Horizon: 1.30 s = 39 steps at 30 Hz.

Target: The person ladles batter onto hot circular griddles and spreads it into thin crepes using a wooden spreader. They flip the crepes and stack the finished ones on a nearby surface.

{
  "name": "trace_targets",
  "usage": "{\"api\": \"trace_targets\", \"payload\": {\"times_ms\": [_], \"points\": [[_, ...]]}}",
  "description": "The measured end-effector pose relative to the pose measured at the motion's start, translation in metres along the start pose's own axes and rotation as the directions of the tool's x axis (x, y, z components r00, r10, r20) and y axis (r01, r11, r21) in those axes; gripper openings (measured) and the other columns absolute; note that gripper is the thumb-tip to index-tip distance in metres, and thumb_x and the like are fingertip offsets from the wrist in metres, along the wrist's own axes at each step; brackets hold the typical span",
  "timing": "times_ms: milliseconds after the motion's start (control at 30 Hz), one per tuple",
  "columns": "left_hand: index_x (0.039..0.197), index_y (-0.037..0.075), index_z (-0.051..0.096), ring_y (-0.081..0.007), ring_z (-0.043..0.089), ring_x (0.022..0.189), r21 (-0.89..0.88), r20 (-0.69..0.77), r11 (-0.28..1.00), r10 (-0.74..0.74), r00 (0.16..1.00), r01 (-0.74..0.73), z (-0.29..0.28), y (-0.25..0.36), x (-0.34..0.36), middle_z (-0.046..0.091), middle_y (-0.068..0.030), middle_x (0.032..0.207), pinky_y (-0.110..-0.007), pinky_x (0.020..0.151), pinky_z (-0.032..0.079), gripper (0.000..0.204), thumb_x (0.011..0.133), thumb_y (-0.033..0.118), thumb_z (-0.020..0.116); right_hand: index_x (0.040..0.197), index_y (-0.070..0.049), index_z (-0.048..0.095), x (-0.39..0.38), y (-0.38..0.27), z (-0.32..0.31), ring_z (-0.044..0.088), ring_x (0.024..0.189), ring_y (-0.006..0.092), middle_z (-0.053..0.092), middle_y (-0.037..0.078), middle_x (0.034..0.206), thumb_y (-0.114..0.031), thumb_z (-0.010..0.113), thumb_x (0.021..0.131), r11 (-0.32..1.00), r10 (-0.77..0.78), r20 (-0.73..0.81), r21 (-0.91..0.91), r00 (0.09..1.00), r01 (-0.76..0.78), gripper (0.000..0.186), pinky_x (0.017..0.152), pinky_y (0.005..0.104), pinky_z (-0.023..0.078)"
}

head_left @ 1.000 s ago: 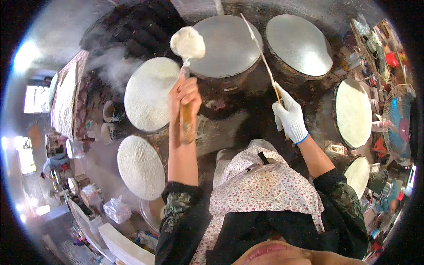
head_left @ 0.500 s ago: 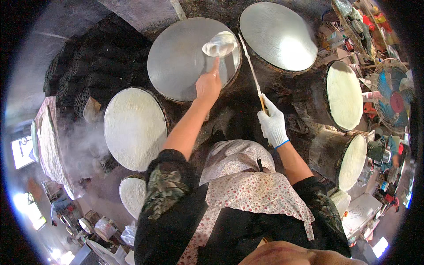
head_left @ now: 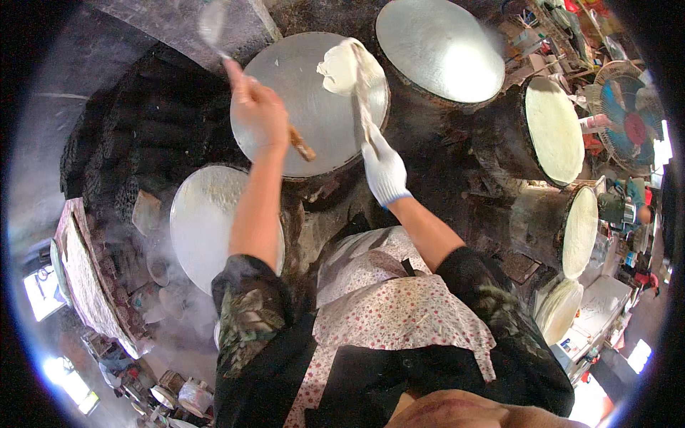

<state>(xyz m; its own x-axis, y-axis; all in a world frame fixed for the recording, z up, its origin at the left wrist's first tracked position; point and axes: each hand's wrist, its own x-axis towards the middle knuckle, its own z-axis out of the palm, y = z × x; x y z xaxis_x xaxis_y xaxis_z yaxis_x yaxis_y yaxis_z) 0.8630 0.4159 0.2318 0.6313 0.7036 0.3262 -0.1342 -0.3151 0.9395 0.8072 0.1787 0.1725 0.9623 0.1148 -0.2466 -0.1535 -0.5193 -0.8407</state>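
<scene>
The left hand (head_left: 260,118) has its fingers closed round the handle of a scoop (head_left: 301,145), its blurred pale head pointing far left — presumably held clear of the other tool. The gloved right hand (head_left: 385,170) grips a thin, smeared stick (head_left: 363,100) by its near end, fingers narrow, likely so the tip reaches without the hand nearing the metal. White batter (head_left: 337,69) lies mounded on the far right part of a round metal plate (head_left: 285,78), under the stick. No brand, label or writing is legible.
</scene>
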Motion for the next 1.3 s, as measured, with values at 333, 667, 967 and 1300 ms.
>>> {"api": "trace_targets", "payload": {"times_ms": [333,667,967,1300], "points": [[0.166,0.012,0.033,-0.0037,0.039,0.044,-0.057,0.300,0.892,-0.414,0.859,0.449,-0.111,0.043,-0.138,0.044,0.0045,0.061,-0.021,0.042,0.037,0.052,0.115,0.010,0.040,0.151,-0.017,0.056,0.014,-0.016,-0.010,0.067,0.122,0.0353,0.069,0.019,0.132,-0.033,0.056,0.103,0.953,0.094,0.100,-0.297,0.991,-0.060,0.051,0.103,0.0378,0.052],[0.165,0.008,0.035,-0.0024,0.038,0.046,-0.115,0.294,0.916,-0.337,0.894,0.384,-0.148,0.056,-0.176,0.047,0.0034,0.064,-0.020,0.043,0.034,0.053,0.113,0.005,0.041,0.150,-0.021,0.056,0.048,-0.003,0.012,0.076,0.092,0.0371,0.077,0.018,0.108,-0.036,0.054,0.104,0.879,-0.321,-0.032,-0.383,0.947,0.285,0.049,0.086,0.0449,0.059],[0.166,0.007,0.033,-0.0031,0.040,0.049,-0.087,0.284,0.934,-0.311,0.907,0.347,-0.165,0.068,-0.189,0.047,0.0034,0.068,-0.020,0.044,0.034,0.054,0.113,0.006,0.043,0.149,-0.023,0.058,0.065,-0.011,-0.002,0.070,0.115,0.0380,0.071,0.018,0.129,-0.035,0.055,0.102,0.931,-0.104,-0.002,-0.351,0.995,0.097,0.048,0.098,0.0423,0.054],[0.164,0.001,0.031,-0.0031,0.041,0.048,-0.006,0.250,0.925,-0.367,0.896,0.380,-0.163,0.076,-0.201,0.050,0.0020,0.067,-0.021,0.044,0.035,0.053,0.113,0.004,0.042,0.144,-0.023,0.061,0.098,-0.003,-0.011,0.075,0.089,0.0393,0.077,0.019,0.098,-0.038,0.057,0.103,0.856,-0.363,-0.010,-0.398,0.932,0.329,0.044,0.080,0.0518,0.058]]}}
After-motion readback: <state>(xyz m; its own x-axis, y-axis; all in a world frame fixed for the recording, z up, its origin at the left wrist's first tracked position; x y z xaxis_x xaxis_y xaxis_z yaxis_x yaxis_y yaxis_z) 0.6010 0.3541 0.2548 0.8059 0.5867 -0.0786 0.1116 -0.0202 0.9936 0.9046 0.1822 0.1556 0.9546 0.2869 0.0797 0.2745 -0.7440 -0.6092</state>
